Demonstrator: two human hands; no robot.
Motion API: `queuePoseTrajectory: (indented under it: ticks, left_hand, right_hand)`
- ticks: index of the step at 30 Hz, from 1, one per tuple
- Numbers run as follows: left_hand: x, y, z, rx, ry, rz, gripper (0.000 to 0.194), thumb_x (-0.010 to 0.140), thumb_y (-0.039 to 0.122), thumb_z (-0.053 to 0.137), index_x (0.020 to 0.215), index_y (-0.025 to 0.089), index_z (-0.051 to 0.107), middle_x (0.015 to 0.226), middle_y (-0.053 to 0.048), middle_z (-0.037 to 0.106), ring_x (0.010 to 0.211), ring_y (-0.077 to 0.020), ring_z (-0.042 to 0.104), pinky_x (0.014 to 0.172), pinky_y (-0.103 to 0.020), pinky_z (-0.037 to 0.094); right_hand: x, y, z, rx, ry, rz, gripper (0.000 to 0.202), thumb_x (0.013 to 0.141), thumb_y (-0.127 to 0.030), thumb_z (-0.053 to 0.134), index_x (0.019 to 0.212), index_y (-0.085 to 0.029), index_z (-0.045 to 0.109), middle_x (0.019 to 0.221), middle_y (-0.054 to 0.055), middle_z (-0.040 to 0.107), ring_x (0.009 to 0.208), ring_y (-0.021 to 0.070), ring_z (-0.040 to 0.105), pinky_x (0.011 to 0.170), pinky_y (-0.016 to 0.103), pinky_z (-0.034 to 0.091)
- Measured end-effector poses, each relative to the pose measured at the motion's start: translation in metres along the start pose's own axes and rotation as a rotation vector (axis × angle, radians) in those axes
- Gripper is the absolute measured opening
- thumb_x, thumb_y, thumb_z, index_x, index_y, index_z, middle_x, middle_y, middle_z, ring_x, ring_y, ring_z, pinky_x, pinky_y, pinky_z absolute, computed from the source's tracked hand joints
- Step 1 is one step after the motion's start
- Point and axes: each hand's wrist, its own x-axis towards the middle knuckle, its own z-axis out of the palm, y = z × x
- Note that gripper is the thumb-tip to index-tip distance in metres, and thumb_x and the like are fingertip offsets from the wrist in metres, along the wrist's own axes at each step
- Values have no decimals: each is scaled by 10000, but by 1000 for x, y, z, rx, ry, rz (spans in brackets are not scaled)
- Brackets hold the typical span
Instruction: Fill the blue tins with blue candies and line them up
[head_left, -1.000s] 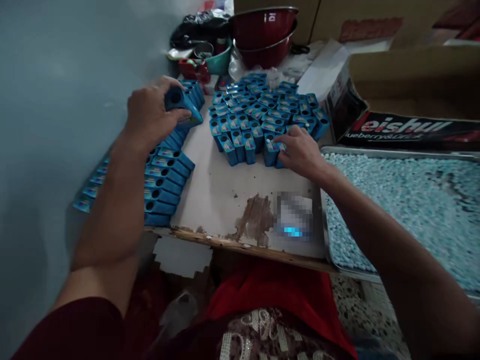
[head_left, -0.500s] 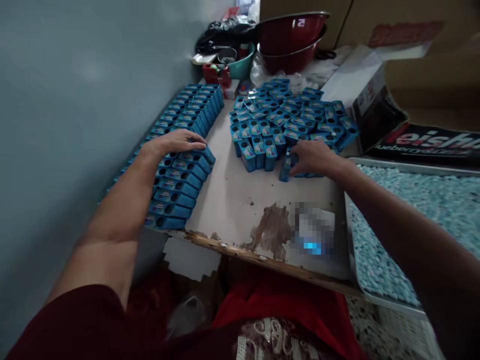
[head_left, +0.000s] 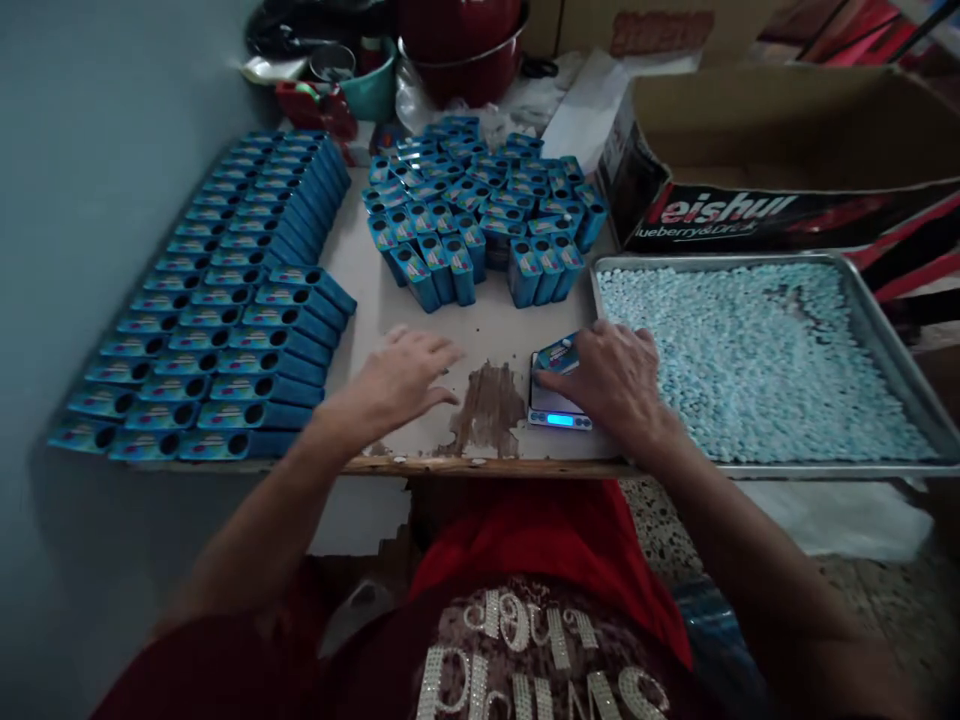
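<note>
My right hand is closed around a small blue box at the small digital scale, whose display is lit blue. The hand covers much of the box and the scale's right side. Over the bare tabletop to the left, my left hand is open and slightly blurred, its fingers spread, holding nothing. Beside it, blue boxes with round dark holes stand in neat rows along the wall. A looser cluster of the same boxes stands at the back middle.
A metal tray of small pale blue pieces lies at the right. Behind it stands an open cardboard carton. Red basins, a turquoise bowl and a red tape dispenser are at the back. The worn wooden table edge runs in front.
My left hand has left the rows of boxes and moved right over the table. My right hand has brought a blue box from the cluster to the scale. The view has shifted right.
</note>
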Motion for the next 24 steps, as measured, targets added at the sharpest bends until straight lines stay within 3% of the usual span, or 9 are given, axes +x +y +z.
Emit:
queuePoseTrajectory:
  ticks: [2, 5, 8, 11, 14, 16, 18, 21, 24]
  left_hand:
    - [5, 32, 14, -28, -48, 5, 524, 1005, 280, 957, 1504, 233, 803, 1544, -159, 806, 1441, -392, 768, 1337, -629, 521]
    - [8, 54, 20, -113, 21, -60, 476, 975, 172, 961, 1434, 217, 844, 1475, -152, 842, 1380, -377, 813, 1241, -550, 635]
    - [2, 57, 17, -174, 148, -122, 452, 953, 130, 969, 1383, 231, 870, 1400, -126, 875, 1312, -364, 848, 1164, -510, 693]
    - [-7, 54, 21, -206, 234, -180, 456, 922, 135, 1003, 1354, 211, 880, 1335, -126, 893, 1247, -377, 867, 1123, -532, 718]
    - [-12, 52, 34, -221, 268, -216, 504, 893, 136, 1031, 1366, 203, 871, 1327, -132, 892, 1248, -389, 862, 1132, -563, 712]
    - [-9, 55, 42, -233, 266, -213, 521, 883, 119, 1034, 1368, 205, 863, 1342, -135, 887, 1267, -388, 855, 1158, -576, 698]
    - [-1, 61, 47, -242, 256, -201, 518, 875, 106, 1034, 1351, 212, 860, 1343, -133, 887, 1271, -382, 852, 1164, -577, 693]
    - [11, 74, 43, -222, 241, -177, 491, 884, 101, 1018, 1330, 231, 860, 1330, -118, 894, 1251, -368, 853, 1145, -571, 694]
    - [15, 82, 33, -178, 227, -191, 470, 903, 107, 991, 1330, 257, 864, 1355, -106, 893, 1273, -377, 843, 1172, -588, 672]
  right_hand:
    - [-6, 0, 6, 1, -19, 33, 508, 1040, -623, 854, 1075, -117, 892, 1141, 244, 812, 1067, 399, 732, 979, 514, 480]
    - [-13, 18, 16, 26, 47, 16, 630, 1038, -761, 823, 1118, -139, 877, 1172, 231, 813, 1086, 410, 739, 957, 509, 485]
    - [-23, 65, 26, 107, 171, -1, 686, 1062, -858, 718, 1233, -207, 849, 1201, 203, 810, 1082, 405, 733, 897, 489, 481]
    - [-30, 131, 40, 151, 211, 42, 610, 1136, -791, 628, 1320, -237, 808, 1242, 207, 802, 1106, 414, 722, 892, 497, 494]
    - [-31, 182, 64, 121, 95, 6, 591, 1093, -660, 743, 1456, -193, 739, 1328, 247, 774, 1191, 458, 707, 946, 529, 537]
    - [-29, 196, 82, 95, 6, -73, 642, 1043, -535, 802, 1571, -195, 668, 1446, 260, 744, 1285, 492, 680, 994, 557, 556]
    - [-22, 198, 97, 75, -57, -145, 573, 1055, -428, 744, 1578, -211, 653, 1476, 256, 735, 1309, 492, 675, 1010, 561, 556]
    - [-4, 203, 115, 93, -176, -189, 400, 1069, -345, 664, 1435, -189, 706, 1316, 235, 783, 1094, 406, 736, 876, 463, 534]
    - [15, 227, 130, 305, -225, -145, 304, 1020, -410, 751, 1253, -216, 771, 1015, 124, 810, 784, 285, 695, 716, 373, 460]
